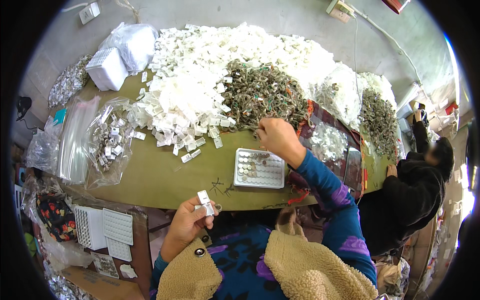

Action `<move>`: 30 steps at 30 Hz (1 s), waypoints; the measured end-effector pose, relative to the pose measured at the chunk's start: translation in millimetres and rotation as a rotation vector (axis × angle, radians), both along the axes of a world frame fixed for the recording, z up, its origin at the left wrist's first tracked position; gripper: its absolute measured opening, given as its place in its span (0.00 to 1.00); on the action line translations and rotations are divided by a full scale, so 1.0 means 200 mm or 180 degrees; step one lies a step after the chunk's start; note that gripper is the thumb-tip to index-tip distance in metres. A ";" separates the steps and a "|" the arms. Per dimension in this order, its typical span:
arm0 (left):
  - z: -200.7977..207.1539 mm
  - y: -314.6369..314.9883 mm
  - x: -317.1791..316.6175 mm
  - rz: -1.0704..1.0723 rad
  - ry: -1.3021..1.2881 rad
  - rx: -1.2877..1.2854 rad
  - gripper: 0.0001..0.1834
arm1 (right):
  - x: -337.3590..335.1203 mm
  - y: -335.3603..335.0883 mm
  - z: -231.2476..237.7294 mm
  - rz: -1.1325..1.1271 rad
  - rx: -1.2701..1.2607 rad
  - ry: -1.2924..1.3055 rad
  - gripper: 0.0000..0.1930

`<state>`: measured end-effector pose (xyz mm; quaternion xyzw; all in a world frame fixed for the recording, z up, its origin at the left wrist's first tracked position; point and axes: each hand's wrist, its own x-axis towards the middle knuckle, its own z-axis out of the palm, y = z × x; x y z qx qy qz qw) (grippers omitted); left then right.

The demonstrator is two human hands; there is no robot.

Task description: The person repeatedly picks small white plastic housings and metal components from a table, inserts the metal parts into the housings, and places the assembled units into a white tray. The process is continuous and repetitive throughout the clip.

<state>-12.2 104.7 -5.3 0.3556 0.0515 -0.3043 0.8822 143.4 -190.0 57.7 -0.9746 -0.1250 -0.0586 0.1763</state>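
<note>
My left hand (184,226) is near the table's front edge, closed on a small white box (203,197) whose lid stands up. A small ring-shaped piece (218,206) shows beside its fingertips. My right hand (281,140) reaches over the table with its fingers pinched, at the front edge of a heap of tangled grey-brown small pieces (262,95) with green and orange bits. What those fingers hold, if anything, is hidden. Just below that hand lies a white tray (272,181) with round hollows, several of them filled with small round pieces.
A large heap of small white boxes (185,85) covers the table's back. Plastic bags (77,135) and a bag of small pieces (112,145) lie left. White trays (117,227) are stacked lower left. Another person (417,195) in dark clothes is at the right. A cable (357,75) hangs down.
</note>
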 end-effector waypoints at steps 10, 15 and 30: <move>0.06 -0.10 0.11 0.0404 -0.0323 -0.0526 0.15 | -0.27 0.18 0.18 0.0425 0.1576 0.0314 0.08; 0.08 -0.17 0.03 0.0775 -0.0628 -0.0781 0.15 | -0.61 0.35 0.03 0.0315 0.2665 0.0479 0.06; 0.08 -0.11 -0.11 0.1104 -0.1232 0.0930 0.16 | -0.67 0.46 -0.12 0.0111 0.4349 0.1587 0.10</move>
